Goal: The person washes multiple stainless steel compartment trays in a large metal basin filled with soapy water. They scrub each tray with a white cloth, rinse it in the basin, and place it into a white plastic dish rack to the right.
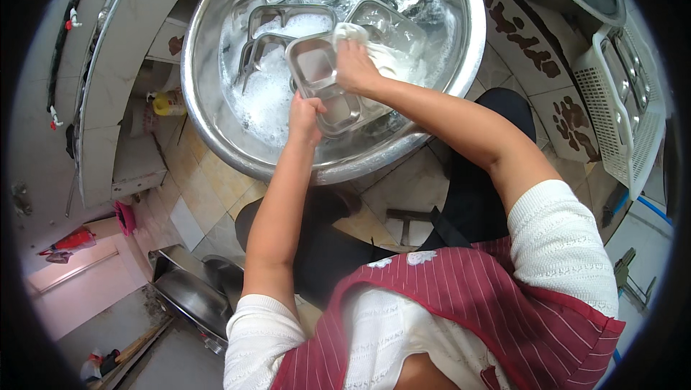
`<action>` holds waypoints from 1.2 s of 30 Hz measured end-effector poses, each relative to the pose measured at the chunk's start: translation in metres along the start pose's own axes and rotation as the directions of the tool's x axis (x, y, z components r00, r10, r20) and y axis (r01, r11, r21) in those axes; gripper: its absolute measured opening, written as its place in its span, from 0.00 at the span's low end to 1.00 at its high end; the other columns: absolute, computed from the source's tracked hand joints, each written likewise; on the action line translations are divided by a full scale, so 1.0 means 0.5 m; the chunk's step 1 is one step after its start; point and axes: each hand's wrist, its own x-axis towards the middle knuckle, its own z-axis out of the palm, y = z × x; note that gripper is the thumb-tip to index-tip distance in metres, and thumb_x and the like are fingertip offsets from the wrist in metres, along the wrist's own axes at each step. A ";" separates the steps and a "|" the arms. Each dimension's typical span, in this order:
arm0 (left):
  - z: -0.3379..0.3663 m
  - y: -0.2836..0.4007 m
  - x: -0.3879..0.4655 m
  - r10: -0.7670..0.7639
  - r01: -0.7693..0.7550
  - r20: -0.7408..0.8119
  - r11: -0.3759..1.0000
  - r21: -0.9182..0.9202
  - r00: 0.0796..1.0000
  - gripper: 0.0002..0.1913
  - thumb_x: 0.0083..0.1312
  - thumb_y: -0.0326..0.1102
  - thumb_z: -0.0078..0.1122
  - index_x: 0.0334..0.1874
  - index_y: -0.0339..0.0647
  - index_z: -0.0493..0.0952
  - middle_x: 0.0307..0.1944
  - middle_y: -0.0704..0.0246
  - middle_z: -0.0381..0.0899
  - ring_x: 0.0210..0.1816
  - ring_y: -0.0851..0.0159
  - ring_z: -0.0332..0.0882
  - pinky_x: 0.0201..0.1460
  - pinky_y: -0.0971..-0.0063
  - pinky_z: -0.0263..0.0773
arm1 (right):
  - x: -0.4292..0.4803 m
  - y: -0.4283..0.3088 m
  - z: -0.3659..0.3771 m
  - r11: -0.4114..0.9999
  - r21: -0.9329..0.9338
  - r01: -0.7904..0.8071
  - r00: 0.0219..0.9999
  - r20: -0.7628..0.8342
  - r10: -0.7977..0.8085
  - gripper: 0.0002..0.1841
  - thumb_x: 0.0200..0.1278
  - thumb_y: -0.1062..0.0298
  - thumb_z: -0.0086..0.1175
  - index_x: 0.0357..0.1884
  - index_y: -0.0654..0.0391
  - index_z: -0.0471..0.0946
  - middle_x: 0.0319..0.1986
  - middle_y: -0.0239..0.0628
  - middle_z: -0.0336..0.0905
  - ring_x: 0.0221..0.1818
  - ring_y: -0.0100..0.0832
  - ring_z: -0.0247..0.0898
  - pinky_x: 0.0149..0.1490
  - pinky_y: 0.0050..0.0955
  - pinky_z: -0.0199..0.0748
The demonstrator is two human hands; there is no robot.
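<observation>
A compartment tray of stainless steel [316, 63] is tilted over soapy water in a large round metal basin [216, 144]. My left hand [306, 117] grips its near left edge, thumb on top. With my right hand [356, 68] I press a wet white cloth [391, 60] against the tray's right part; the cloth trails to the right over metal and water. Several more steel compartment trays [291, 9] stand or lie in the foam [264, 101] at the basin's left and far side. The hand and cloth hide part of the held tray.
At right, a white plastic basket [618, 120] holds metal trays; above it is another metal basin [583, 6] with trays. A yellow bottle [168, 103] stands on a low shelf at left. Metal vessels [189, 293] lie on the floor at lower left.
</observation>
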 end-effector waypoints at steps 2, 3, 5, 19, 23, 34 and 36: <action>-0.026 -0.020 0.015 0.010 -0.010 -0.007 0.997 -0.073 1.000 0.30 0.37 0.16 0.42 0.50 0.29 0.66 0.38 0.63 0.72 0.35 0.63 0.71 0.38 0.74 0.71 | 0.009 0.011 -0.012 0.985 0.143 0.100 0.995 -0.032 -0.097 0.24 0.51 0.76 0.42 0.54 0.68 0.62 0.51 0.60 0.64 0.55 0.52 0.61 0.60 0.44 0.57; -0.015 -0.025 0.030 0.022 -0.021 0.008 0.994 -0.107 1.000 0.30 0.37 0.16 0.42 0.50 0.29 0.66 0.39 0.62 0.72 0.36 0.62 0.72 0.40 0.72 0.71 | 0.027 0.065 -0.010 0.983 0.121 0.138 0.988 -0.082 -0.129 0.24 0.51 0.76 0.42 0.54 0.67 0.62 0.52 0.58 0.65 0.55 0.51 0.61 0.60 0.44 0.57; -0.012 -0.038 0.047 0.041 -0.041 -0.004 0.983 -0.179 0.999 0.30 0.37 0.16 0.42 0.51 0.29 0.66 0.41 0.61 0.73 0.39 0.60 0.74 0.44 0.70 0.73 | 0.018 0.090 0.003 0.988 0.064 -0.138 0.989 -0.040 0.141 0.25 0.53 0.69 0.46 0.55 0.65 0.63 0.54 0.54 0.63 0.56 0.52 0.59 0.60 0.44 0.56; -0.022 0.014 0.049 0.009 0.033 0.115 0.932 -0.361 0.993 0.26 0.71 0.52 0.36 0.60 0.38 0.63 0.53 0.57 0.72 0.50 0.53 0.75 0.52 0.56 0.72 | -0.031 0.064 0.007 0.998 0.058 -0.034 0.997 0.066 0.031 0.27 0.46 0.76 0.54 0.53 0.62 0.65 0.48 0.52 0.67 0.51 0.51 0.64 0.54 0.42 0.67; 0.004 -0.008 0.061 0.036 -0.010 0.070 0.940 -0.340 0.997 0.26 0.69 0.53 0.40 0.60 0.38 0.63 0.52 0.59 0.72 0.50 0.55 0.75 0.51 0.58 0.73 | -0.023 0.126 0.020 0.925 -0.372 0.074 0.963 0.269 0.031 0.23 0.50 0.71 0.52 0.51 0.66 0.65 0.47 0.57 0.68 0.51 0.50 0.66 0.51 0.43 0.70; -0.005 -0.013 0.067 -0.066 0.102 0.099 0.901 -0.422 0.993 0.27 0.69 0.55 0.39 0.58 0.39 0.65 0.52 0.63 0.73 0.54 0.56 0.70 0.58 0.57 0.65 | -0.099 -0.064 -0.002 0.882 0.220 0.416 0.829 0.308 -0.468 0.24 0.41 0.70 0.60 0.44 0.63 0.67 0.42 0.54 0.71 0.43 0.53 0.71 0.47 0.42 0.69; -0.031 -0.003 0.065 0.016 0.021 0.083 0.904 -0.426 0.996 0.26 0.69 0.53 0.39 0.59 0.39 0.64 0.54 0.61 0.72 0.56 0.55 0.69 0.59 0.55 0.64 | -0.091 -0.049 -0.042 0.881 0.148 0.450 0.688 0.571 -0.448 0.34 0.34 0.62 0.70 0.48 0.61 0.71 0.40 0.49 0.76 0.46 0.48 0.72 0.49 0.39 0.70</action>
